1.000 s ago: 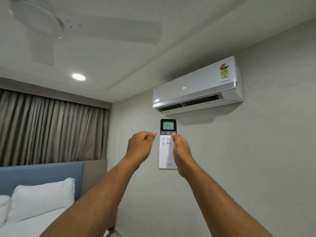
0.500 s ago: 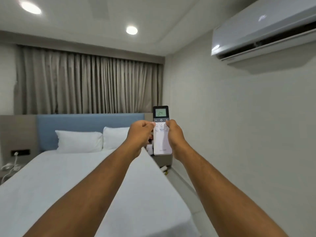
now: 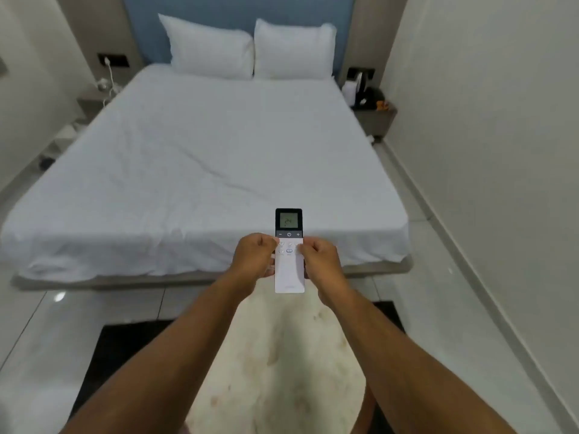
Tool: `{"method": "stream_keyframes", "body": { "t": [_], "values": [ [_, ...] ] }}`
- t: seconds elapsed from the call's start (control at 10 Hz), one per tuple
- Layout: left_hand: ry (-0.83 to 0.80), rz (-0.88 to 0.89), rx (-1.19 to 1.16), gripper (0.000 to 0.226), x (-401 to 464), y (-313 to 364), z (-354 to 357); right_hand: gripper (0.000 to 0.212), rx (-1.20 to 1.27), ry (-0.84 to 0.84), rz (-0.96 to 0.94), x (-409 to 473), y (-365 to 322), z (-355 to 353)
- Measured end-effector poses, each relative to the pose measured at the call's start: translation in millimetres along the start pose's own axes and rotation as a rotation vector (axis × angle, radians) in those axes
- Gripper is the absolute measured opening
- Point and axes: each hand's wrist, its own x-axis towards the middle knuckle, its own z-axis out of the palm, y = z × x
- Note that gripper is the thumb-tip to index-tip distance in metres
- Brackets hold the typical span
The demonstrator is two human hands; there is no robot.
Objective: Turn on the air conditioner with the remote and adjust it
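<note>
1. White and slim, the remote [image 3: 289,261] stands upright just below the middle of the head view, held out in front of the foot of the bed [image 3: 200,158].
2. Both bare forearms rise from the lower corners of the frame and meet at the remote, arms stretched well forward.
3. Left hand [image 3: 253,258] is curled into a loose fist against the remote's left edge, thumb tip lying on the upper left buttons; its fingers are closed on the remote's side.
4. Right hand [image 3: 321,261] mirrors it on the right edge, fingers folded, thumb resting on the right-hand buttons; it too is clamped on the remote.
5. Upper part of the remote is a dark panel with a greenish-grey screen reading "24"; beneath it run a minus sign, a power symbol and a plus sign in white.
6. Below that strip sit small round pale buttons and one blue-ringed button in the middle; their labels are too small to read. Faint writing near the remote's bottom edge is illegible.
7. Lower half of the remote is plain white and free of the hands.
8. Two white pillows [image 3: 250,48] lean on a blue headboard [image 3: 238,10] at the top centre of the frame.
9. A bedside shelf [image 3: 374,115] at upper right carries a kettle and small blurred items.
</note>
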Motion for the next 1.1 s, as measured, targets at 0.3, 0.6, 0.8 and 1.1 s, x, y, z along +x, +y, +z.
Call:
{"method": "stream_keyframes", "body": {
  "t": [0.3, 0.6, 0.8, 1.1],
  "values": [
    [0.039, -0.353, 0.083, 0.022, 19, -225, -4, 0.030, -0.213, -0.027, 0.285, 1, 209, 58],
    [-0.022, -0.449, 0.190, 0.034, 28, -325, -9, 0.035, -0.367, -0.124, 0.338, 5, 302, 89],
    [-0.126, -0.415, 0.238, 0.037, 32, -349, -18, 0.034, -0.400, -0.148, 0.343, 1, 329, 102],
    [-0.143, -0.379, 0.237, 0.024, 30, -353, -21, 0.031, -0.438, -0.232, 0.281, 5, 334, 98]
  ]
}}
